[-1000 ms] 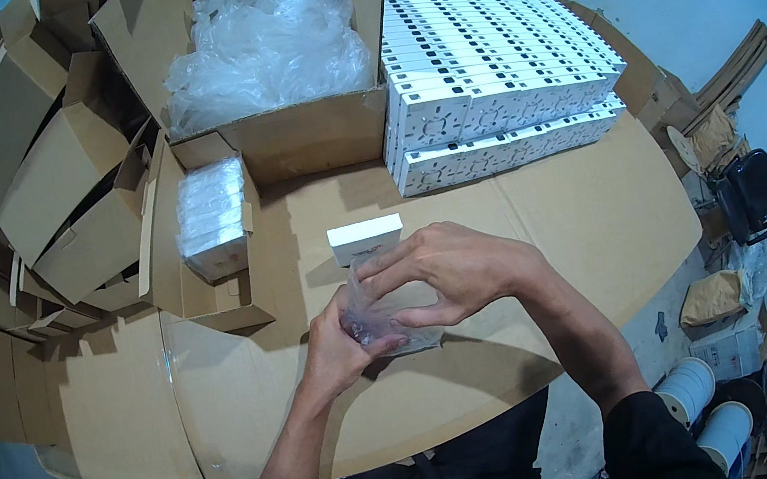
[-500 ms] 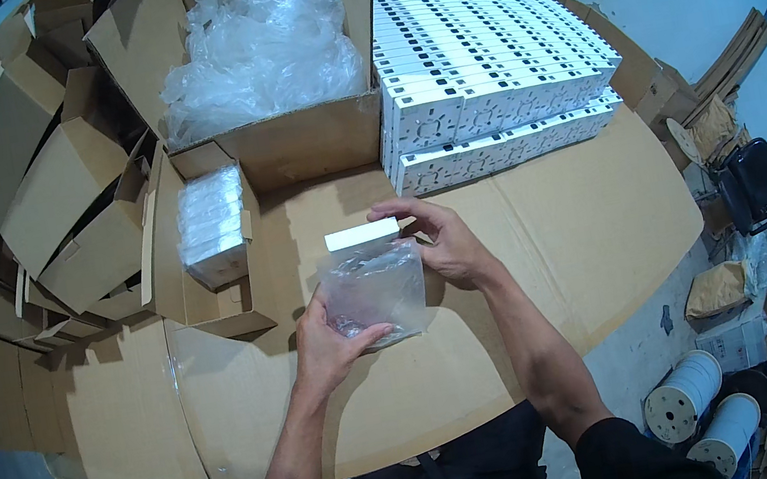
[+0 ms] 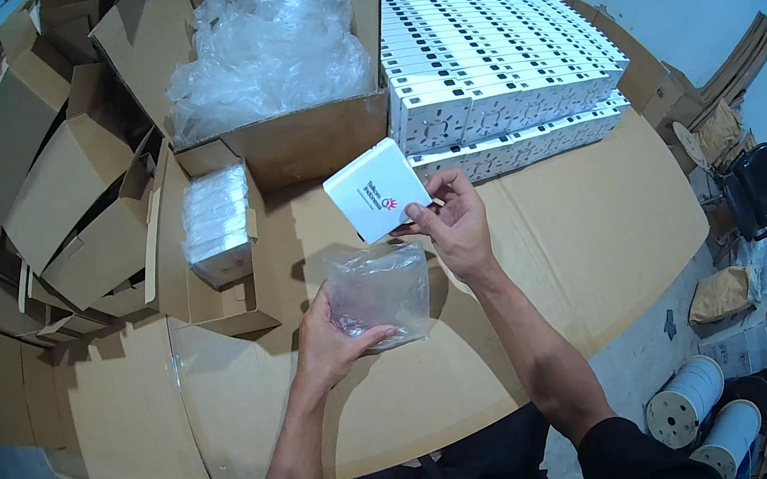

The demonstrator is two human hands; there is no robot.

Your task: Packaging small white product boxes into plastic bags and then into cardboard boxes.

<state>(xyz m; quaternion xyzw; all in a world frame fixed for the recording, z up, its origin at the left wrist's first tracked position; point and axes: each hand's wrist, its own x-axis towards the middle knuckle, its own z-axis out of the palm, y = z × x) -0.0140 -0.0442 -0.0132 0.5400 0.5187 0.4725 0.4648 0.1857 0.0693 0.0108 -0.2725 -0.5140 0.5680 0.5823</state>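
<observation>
A flat white square case (image 3: 364, 182) with printing on its face is gripped at its lower right corner by my right hand (image 3: 456, 232), thumb on the printed side. It is tilted and stands just above a clear plastic bag (image 3: 380, 291). My left hand (image 3: 325, 343) pinches that bag by its lower left part, thumb across the front. The bag appears to have nothing solid in it. Left of my hands, an open narrow carton (image 3: 250, 318) holds a row of similar white cases in clear wrapping (image 3: 218, 221).
Behind my hands a large open carton (image 3: 316, 139) is heaped with clear plastic bags (image 3: 266, 51). Tightly stacked white cases (image 3: 494, 53) fill the table's far right. Brown cartons (image 3: 69, 180) pile up at left. Cardboard (image 3: 596, 234) covers the table; cable spools (image 3: 686, 400) stand on the floor.
The white case has risen from the bag's mouth and turned, so its printed face now shows. My right hand moved with it. The left hand and bag have barely moved.
</observation>
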